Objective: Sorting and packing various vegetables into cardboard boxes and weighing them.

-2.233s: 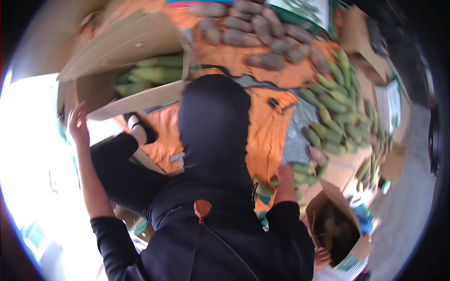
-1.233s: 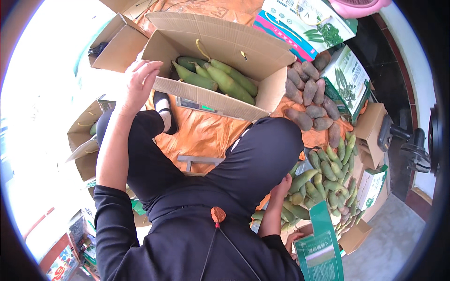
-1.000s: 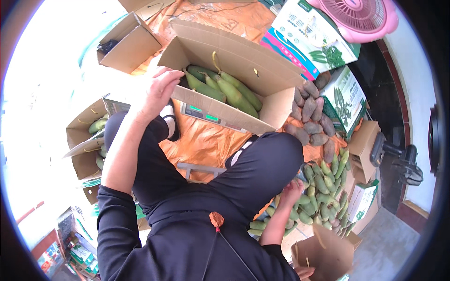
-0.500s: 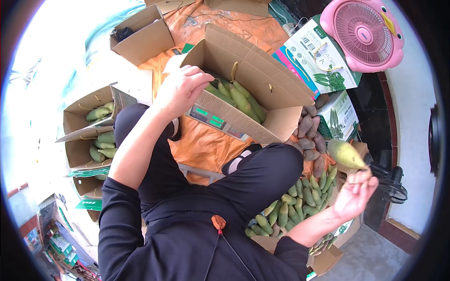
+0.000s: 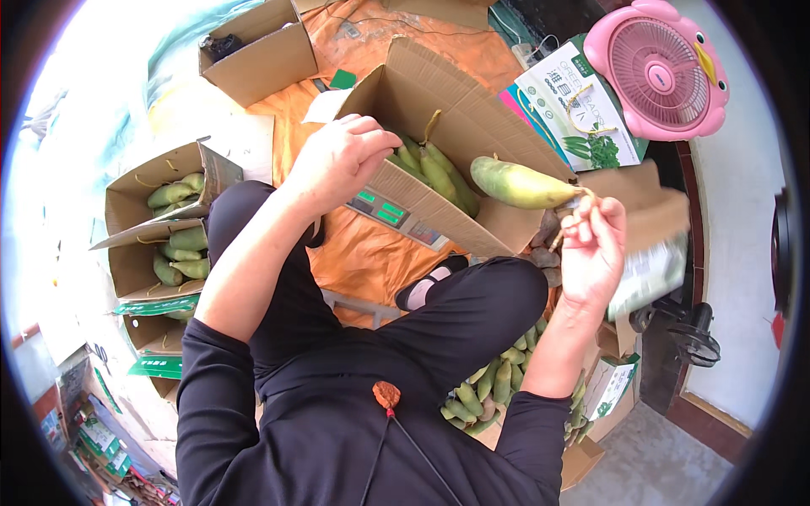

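My right hand pinches a pale green radish by its thin root end. The radish hangs level over the right end of an open cardboard box. Inside that box lie several long green radishes, and a yellow cord loop stands up among them. My left hand is closed at the box's left rim, its fingertips hooked over the edge. Under the box sits a digital scale with green lit digits; the box covers most of it.
Open boxes of radishes stand at left, another cardboard box farther back. Right are a pink fan, a printed white carton, a blurred carton and reddish-brown roots. Green radishes lie piled beside my right knee.
My right hand has swung left and up, bringing the radish from the right side to over the box. The white carton at right is now blurred, with a brown flap showing.
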Available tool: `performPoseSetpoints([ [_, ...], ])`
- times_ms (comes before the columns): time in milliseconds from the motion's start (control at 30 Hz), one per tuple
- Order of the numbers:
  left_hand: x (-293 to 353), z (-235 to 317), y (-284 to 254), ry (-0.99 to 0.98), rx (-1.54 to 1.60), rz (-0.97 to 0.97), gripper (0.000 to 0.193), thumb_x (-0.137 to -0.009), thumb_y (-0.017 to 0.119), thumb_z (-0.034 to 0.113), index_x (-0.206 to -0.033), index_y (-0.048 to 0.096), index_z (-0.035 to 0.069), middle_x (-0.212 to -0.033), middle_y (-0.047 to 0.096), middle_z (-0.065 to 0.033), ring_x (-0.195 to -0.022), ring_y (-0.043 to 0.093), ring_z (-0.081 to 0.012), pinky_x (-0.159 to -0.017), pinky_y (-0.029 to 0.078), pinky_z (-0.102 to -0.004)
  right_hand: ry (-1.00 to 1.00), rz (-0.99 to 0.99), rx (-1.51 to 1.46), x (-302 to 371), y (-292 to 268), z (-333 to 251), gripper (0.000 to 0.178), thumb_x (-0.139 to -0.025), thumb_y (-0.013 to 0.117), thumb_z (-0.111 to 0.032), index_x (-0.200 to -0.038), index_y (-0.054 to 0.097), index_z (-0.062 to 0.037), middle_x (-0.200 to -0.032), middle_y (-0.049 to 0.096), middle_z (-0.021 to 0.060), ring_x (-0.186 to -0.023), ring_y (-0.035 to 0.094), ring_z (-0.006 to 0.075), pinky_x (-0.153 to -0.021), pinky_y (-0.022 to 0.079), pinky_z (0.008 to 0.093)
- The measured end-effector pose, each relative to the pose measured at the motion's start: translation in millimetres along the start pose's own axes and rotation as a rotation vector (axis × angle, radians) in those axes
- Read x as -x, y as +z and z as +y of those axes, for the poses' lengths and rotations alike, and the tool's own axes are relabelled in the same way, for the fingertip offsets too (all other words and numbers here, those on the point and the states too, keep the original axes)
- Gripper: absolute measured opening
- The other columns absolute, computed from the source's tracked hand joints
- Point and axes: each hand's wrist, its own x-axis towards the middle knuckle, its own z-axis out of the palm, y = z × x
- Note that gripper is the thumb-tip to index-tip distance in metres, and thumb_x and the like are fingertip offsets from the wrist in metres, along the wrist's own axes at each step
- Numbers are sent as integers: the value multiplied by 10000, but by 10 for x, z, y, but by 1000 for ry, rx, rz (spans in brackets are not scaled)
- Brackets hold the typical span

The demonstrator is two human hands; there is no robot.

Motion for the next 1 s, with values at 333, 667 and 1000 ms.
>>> performPoseSetpoints([
  [333,25,-53,-33,15,-19,36,128,-842,576,100,-949,639,68,-828,593,-72,-801,600,-262,-707,486,-349,43,-110,894,-355,111,512,323,-950,514,-204,-1209,542,-14,-966,660,84,-763,618,113,-689,471,237],
  [667,52,-88,-33,-7,-29,31,123,-834,581,104,-935,642,69,-821,599,-60,-791,600,-252,-697,484,-351,9,-19,1179,-370,-182,810,149,-894,593,-153,-882,639,-11,-606,511,-26,-572,460,61,-573,400,225],
  [1000,65,-48,10,-38,22,59,130,-804,597,100,-919,650,70,-807,594,-67,-796,602,-257,-700,492,-355,66,-218,1306,-299,-149,1043,500,-801,595,22,-1275,507,-113,-1303,471,67,-1005,523,173,-741,471,277],
])
